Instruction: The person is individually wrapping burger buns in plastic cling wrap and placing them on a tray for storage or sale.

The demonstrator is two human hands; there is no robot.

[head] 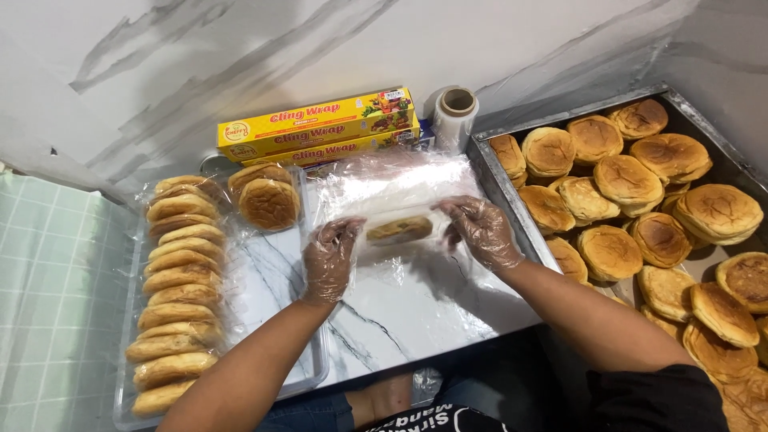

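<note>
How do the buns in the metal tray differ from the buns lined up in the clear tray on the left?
The buns in the metal tray lie bare, flat and loosely piled; the row in the clear tray is film-wrapped, standing on edge, neatly lined up. Both are round and golden-brown.

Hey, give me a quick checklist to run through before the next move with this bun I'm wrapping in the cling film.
1. Both hands on the bun: ok. Left hand and right hand grip the ends of the bun.
2. Gloves on: ok, clear gloves on both hands.
3. Film around the bun: ok, the film sheet covers it; whether the ends are sealed, cannot tell.
4. Film cut from the roll: cannot tell.
5. Room for it in the clear tray: ok, bare space beside the row of wrapped buns.
6. More buns ready: ok, the metal tray holds many.
</note>
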